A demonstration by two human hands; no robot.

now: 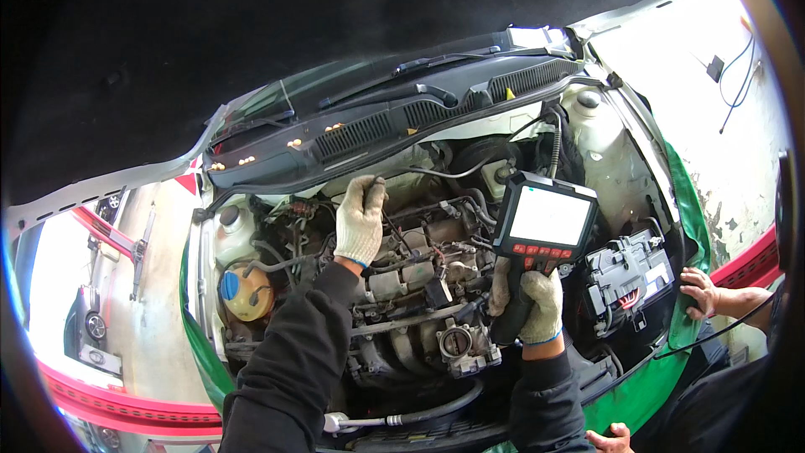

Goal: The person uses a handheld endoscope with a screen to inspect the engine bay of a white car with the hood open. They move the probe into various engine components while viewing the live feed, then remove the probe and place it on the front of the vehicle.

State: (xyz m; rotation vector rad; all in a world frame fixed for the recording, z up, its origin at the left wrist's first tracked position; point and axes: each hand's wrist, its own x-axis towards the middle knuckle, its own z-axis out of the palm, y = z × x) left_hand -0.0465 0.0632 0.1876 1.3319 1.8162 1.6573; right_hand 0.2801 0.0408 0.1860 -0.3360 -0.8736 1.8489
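My right hand (543, 304), in a pale knit glove, is wrapped round the black handle of a handheld inspection camera (545, 218). Its bright screen and row of red buttons face me; I cannot make out a picture on the screen. From its top a dark cable (453, 175) loops up and leftward over the engine bay. My left hand (360, 218), gloved too, is raised above the engine (411, 277), fingers pinched round the thin end of that cable. A thin dark line runs down from these fingers toward the engine; where its tip lies I cannot tell.
The raised hood (335, 25) hangs overhead. A yellowish coolant tank (248, 295) sits at left, a grey fuse box (627, 277) at right. Green covers (688, 201) drape the fenders. A co-worker's hand (701, 292) rests at the right edge, another hand (610, 439) lower down.
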